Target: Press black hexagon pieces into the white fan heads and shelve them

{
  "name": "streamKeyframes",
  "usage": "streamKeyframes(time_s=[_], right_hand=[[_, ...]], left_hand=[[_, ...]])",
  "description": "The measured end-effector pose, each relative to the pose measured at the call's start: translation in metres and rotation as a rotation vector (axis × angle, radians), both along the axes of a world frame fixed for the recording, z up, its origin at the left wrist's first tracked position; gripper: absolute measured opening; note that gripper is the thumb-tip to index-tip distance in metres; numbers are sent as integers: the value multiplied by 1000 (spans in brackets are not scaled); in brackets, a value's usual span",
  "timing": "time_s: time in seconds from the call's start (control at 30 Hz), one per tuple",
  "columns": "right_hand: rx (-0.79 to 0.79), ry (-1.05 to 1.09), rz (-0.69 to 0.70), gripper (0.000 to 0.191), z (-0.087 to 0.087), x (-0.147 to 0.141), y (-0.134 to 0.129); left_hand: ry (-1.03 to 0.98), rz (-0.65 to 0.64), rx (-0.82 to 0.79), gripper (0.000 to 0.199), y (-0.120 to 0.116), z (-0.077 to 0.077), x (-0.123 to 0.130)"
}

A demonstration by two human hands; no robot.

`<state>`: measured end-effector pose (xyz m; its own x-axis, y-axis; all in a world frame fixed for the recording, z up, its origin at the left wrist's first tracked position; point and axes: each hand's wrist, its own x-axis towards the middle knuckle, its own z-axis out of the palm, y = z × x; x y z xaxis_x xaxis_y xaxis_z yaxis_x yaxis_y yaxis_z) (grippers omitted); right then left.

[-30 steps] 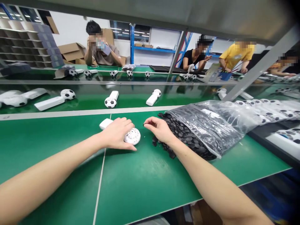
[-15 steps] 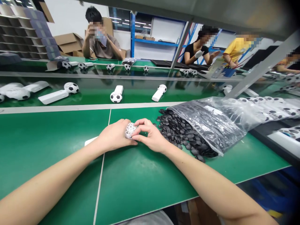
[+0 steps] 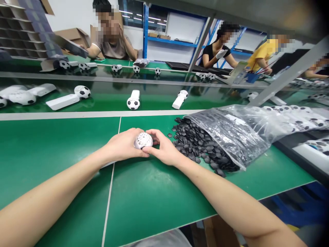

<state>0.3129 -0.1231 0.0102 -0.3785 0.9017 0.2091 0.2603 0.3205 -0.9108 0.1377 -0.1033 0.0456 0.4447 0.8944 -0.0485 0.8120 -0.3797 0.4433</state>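
Left hand and right hand cup one white perforated ball.

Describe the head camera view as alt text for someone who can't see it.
The left hand and right hand hold a white lattice dome between them above a green workbench. To the right, small black hexagonal pieces spill from a clear plastic bag. White football-topped handles lie beyond.
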Motion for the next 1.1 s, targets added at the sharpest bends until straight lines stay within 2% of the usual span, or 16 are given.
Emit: streamKeyframes(time_s=[0.17,0.33,0.4,0.47,0.53,0.63,0.8,0.93,1.1], right_hand=[[-39,-1,18,44,2,-3,-2],[52,-118,2,38,9,4,4],[98,-249,-77,24,16,17,11],[145,-480,-254,16,23,33,20],[118,-721,-389,14,26,49,26],[31,-897,-430,14,25,62,31],[34,-834,-379,4,21,62,33],[42,-621,-242,7,26,54,28],[226,-369,-24,15,37,45,15]], left_hand=[[9,14,0,63,1,-3,-1],[28,-27,51,58,-5,-1,0],[83,-81,65,63,-4,2,0],[131,-180,97,65,-1,3,-2],[157,-287,174,62,4,3,-5],[181,-330,291,63,10,1,-9],[156,-298,373,64,10,-7,-10],[111,-243,346,64,9,-11,-9],[34,-284,306,62,14,-17,-10]])
